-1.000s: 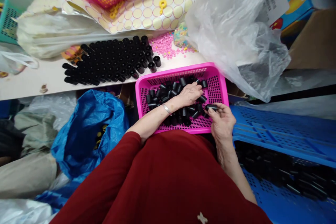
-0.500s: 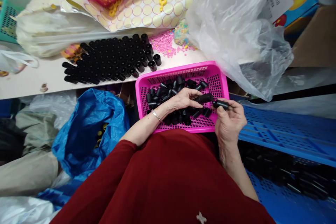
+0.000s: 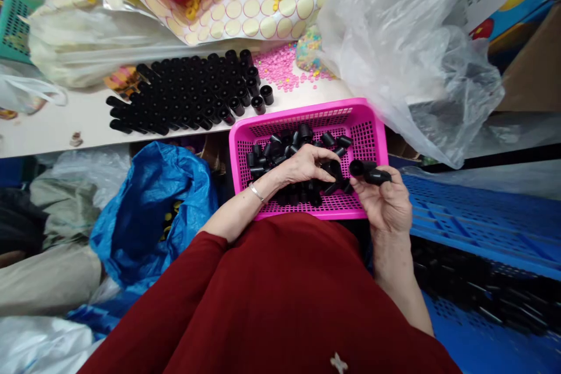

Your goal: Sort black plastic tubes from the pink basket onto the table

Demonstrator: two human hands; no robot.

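Right hand has lifted to the pink basket rim, fingers closed on black tubes, apparently two now joined. Left hand drops back into the basket's loose caps, fingers curled, grip unclear.

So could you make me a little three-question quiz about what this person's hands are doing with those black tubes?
1. True or false: the right hand holds black tubes beside the pink basket.
2. Where does the left hand rest?
A. on the blue bag
B. on the loose tubes in the pink basket
C. on the pink beads
3. Fill in: on the white table, the black tubes stand in a packed ____.

Key
1. True.
2. B; the blue bag and pink beads lie apart from it.
3. Block (rows).
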